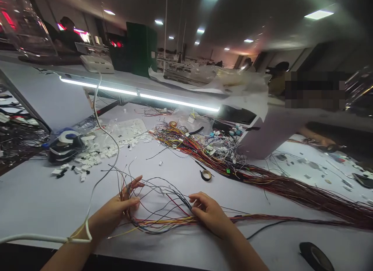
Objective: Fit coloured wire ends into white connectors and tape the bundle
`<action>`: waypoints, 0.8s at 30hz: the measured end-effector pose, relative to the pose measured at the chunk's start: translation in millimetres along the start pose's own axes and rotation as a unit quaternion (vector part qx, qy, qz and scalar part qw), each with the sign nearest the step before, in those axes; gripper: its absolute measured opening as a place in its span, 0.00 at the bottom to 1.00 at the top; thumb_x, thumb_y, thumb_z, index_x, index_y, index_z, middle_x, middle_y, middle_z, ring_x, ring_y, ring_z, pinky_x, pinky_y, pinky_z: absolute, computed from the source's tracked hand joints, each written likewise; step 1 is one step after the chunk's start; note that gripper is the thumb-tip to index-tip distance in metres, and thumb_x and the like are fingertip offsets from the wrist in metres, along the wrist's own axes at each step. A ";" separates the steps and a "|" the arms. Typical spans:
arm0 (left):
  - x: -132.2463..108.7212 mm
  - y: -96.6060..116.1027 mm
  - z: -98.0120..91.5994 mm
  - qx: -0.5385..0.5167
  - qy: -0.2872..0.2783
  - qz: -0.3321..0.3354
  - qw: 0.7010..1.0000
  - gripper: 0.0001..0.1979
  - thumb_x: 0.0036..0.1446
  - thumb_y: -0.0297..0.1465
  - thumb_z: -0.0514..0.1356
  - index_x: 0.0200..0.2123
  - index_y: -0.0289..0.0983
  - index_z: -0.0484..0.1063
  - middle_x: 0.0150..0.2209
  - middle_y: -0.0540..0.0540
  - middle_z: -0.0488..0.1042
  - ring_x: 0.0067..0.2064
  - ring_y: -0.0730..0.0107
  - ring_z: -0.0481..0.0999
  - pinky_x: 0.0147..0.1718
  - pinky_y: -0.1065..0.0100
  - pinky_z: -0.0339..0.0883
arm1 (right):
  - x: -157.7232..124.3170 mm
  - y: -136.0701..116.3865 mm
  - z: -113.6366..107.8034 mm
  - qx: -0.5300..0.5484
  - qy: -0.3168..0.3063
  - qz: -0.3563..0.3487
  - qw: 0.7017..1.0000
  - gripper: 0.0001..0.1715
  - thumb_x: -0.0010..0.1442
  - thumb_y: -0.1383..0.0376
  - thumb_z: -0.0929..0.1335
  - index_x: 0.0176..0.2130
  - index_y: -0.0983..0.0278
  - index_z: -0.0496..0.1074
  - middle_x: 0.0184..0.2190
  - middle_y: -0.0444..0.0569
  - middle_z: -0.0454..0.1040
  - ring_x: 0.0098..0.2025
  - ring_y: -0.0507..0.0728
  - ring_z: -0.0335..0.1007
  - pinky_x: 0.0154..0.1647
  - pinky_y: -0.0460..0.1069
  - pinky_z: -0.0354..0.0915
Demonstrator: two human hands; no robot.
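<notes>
My left hand rests on the white table, fingers curled around the looped end of a small bundle of thin coloured wires. My right hand pinches the same bundle where black, red and yellow strands come together. The wires run on to the right across the table. A small roll of tape lies just beyond my right hand.
A thick harness of red and brown wires stretches from the table's middle to the right edge. White connector housings and tape rolls lie at left. A white cable crosses my left wrist. Black tape lies bottom right. Another person's hand works at right.
</notes>
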State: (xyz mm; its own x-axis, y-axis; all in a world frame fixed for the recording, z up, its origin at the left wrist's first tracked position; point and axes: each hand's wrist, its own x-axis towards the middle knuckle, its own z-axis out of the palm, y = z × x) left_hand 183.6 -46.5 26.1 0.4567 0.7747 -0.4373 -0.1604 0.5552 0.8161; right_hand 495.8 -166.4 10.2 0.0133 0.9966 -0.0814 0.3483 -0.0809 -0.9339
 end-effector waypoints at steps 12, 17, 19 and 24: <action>12.4 9.4 -35.3 0.124 0.210 0.084 0.966 0.31 0.49 0.49 0.63 0.52 0.38 0.68 0.49 0.39 0.74 0.46 0.54 0.77 0.48 0.58 0.71 | -11.1 -1.7 -0.1 0.173 0.071 -0.053 0.981 0.13 0.63 0.60 0.65 0.48 0.56 0.66 0.38 0.46 0.68 0.31 0.51 0.66 0.32 0.48 0.65; -7.2 -18.1 -38.9 0.349 0.352 0.282 0.821 0.42 0.50 0.41 0.62 0.65 0.41 0.50 0.64 0.36 0.55 0.63 0.44 0.59 0.61 0.46 0.55 | -23.8 6.3 23.0 -0.127 -0.072 -0.160 0.976 0.24 0.55 0.71 0.66 0.51 0.56 0.70 0.43 0.50 0.75 0.43 0.57 0.70 0.46 0.51 0.65; -20.0 -31.9 -21.2 0.493 0.238 0.422 0.723 0.38 0.52 0.33 0.63 0.64 0.49 0.52 0.67 0.43 0.52 0.67 0.50 0.51 0.65 0.50 0.45 | -21.3 14.2 42.8 -0.180 -0.071 -0.191 0.962 0.23 0.54 0.71 0.64 0.49 0.56 0.72 0.49 0.49 0.75 0.48 0.58 0.70 0.49 0.51 0.64; -20.0 -50.8 37.6 0.674 -0.049 0.558 0.481 0.20 0.55 0.28 0.59 0.51 0.50 0.69 0.56 0.47 0.71 0.60 0.55 0.65 0.65 0.48 0.31 | -8.9 29.8 87.6 -0.251 -0.083 -0.107 0.959 0.12 0.52 0.65 0.67 0.38 0.52 0.76 0.32 0.40 0.80 0.30 0.56 0.74 0.29 0.45 0.64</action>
State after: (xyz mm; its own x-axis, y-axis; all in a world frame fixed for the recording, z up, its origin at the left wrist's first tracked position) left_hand 215.6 -101.6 7.6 0.7947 0.3077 0.5233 0.3294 -0.9426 0.0540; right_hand 424.0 -179.0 -47.4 -0.2436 0.9699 0.0005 0.7337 0.1846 -0.6540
